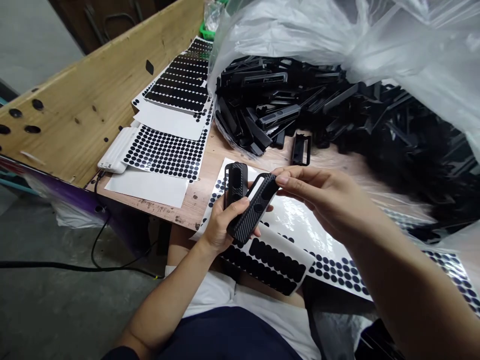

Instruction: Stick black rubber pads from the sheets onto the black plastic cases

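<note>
Sticker sheets and a bag of black parts crowd the table; the left hand grasps two casings; the right hand pinches one's far end.

Over here, a knotty wooden board lines the left edge of the workbench, with dim brown furniture beyond; below, a black cable crosses the grey concrete floor.

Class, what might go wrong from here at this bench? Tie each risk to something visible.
The left hand holds two black parts together, so one might slip. The dotted sheet beneath them overhangs the bench and could be knocked down. Parts heaped in the plastic bag may spill through its open mouth.
</note>
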Demonstrator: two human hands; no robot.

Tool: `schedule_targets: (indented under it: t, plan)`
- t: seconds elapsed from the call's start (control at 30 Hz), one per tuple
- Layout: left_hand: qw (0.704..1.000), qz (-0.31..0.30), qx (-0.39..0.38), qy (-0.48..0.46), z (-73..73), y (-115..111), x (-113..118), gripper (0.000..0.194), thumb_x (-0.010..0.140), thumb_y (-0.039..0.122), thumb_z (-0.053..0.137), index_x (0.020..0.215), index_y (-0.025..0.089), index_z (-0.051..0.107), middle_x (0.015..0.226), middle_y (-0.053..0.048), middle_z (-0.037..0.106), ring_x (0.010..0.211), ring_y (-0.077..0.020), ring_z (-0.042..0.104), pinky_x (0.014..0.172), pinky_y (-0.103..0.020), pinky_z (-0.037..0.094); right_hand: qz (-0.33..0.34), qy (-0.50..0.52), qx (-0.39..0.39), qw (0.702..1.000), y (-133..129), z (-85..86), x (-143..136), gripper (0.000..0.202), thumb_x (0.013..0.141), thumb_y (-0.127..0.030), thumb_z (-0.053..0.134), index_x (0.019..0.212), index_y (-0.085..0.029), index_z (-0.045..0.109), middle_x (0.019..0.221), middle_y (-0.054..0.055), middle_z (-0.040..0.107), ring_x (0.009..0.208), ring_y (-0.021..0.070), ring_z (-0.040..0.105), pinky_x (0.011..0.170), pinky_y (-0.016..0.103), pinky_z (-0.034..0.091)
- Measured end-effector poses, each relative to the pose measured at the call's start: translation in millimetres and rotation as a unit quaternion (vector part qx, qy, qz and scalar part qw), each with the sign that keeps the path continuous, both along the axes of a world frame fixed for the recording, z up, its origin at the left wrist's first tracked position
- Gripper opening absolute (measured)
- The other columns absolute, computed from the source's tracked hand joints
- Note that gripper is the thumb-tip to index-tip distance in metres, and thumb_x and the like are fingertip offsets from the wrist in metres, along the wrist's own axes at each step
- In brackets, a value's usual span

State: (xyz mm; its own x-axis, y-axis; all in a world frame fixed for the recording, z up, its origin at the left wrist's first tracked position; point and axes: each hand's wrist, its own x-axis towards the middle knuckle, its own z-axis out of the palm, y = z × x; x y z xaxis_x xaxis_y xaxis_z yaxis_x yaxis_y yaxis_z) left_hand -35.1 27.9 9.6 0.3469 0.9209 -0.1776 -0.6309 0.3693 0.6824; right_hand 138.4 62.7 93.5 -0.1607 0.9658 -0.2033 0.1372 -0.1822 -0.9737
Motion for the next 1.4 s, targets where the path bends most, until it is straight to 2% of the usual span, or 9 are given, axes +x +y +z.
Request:
schedule_targets:
  t: [0.23,0.43,0.63,0.83,0.97,1.3,1.4]
  plan:
    - [1.0,0.013,-0.004,0.009,4.0,-0.5,1.0,0.066,0.075,0.055,0.083,0.121,0.012,0.063,0.081,-0.01,0.077,0.045,-0.0171,0.066,0.04,-0.023,0.048,0.007,-0.038,0.024,0.999,-0.4,-0.3,-1.1,0.046,0.064,-0.065,0.089,0.073,-0.023,0.076,0.079,0.004,0.073,0.077,0.0211,0.064,0.081,0.038,0.052]
    - [1.0,-0.001,0.007,0.002,-0.7,-0.4,-0.6,0.065,0.079,0.054,0.081,0.126,0.014,0.061,0.087,-0.012,0.078,0.05,-0.0187,0.069,0.041,-0.023,0.049,-0.008,-0.081,0.049,0.995,-1.9,-0.2,0.2,0.046,0.066,-0.067,0.088,0.076,-0.023,0.077,0.085,0.005,0.074,0.083,0.023,0.066,0.083,0.038,0.051]
    - [1.0,0.006,0.013,0.007,-4.4,-1.9,-0.5,0.062,0.082,0.051,0.079,0.129,0.015,0.061,0.091,-0.012,0.078,0.051,-0.0187,0.069,0.044,-0.025,0.051,-0.015,-0.12,0.079,0.99,-7.2,3.1,0.3,0.041,0.07,-0.062,0.087,0.082,-0.025,0.078,0.094,0.006,0.077,0.087,0.0254,0.07,0.081,0.038,0.055]
    - [1.0,0.0,0.016,0.004,-2.9,-0.9,-1.0,0.063,0.082,0.053,0.079,0.128,0.014,0.061,0.086,-0.011,0.077,0.051,-0.0183,0.069,0.043,-0.023,0.051,-0.002,-0.14,0.132,0.981,-8.7,-0.6,2.2,0.032,0.078,-0.054,0.083,0.087,-0.024,0.076,0.098,0.007,0.079,0.088,0.0248,0.073,0.09,0.043,0.059]
    - [1.0,-0.003,0.014,-0.001,-2.1,-0.6,-0.6,0.065,0.081,0.053,0.079,0.127,0.012,0.06,0.084,-0.011,0.076,0.05,-0.0171,0.068,0.041,-0.021,0.05,-0.004,-0.169,0.181,0.969,-9.1,-6.0,3.0,0.021,0.084,-0.043,0.077,0.089,-0.023,0.076,0.096,0.006,0.08,0.089,0.0243,0.074,0.091,0.044,0.06]
    - [1.0,0.006,0.004,-0.003,-1.8,-1.0,0.6,0.075,0.077,0.054,0.083,0.132,0.012,0.056,0.082,-0.01,0.076,0.046,-0.017,0.066,0.04,-0.022,0.048,-0.008,-0.247,0.285,0.926,-10.3,-13.0,2.7,0.009,0.091,-0.032,0.072,0.094,-0.024,0.076,0.094,0.005,0.081,0.088,0.0253,0.077,0.083,0.041,0.063]
    - [1.0,0.011,0.008,-0.002,-1.2,-1.2,0.9,0.073,0.077,0.052,0.083,0.133,0.013,0.055,0.084,-0.01,0.077,0.052,-0.0199,0.07,0.041,-0.022,0.049,-0.013,-0.296,0.349,0.889,-12.7,-14.1,0.5,0.008,0.094,-0.03,0.071,0.094,-0.023,0.075,0.108,0.009,0.076,0.1,0.0278,0.075,0.091,0.045,0.061]
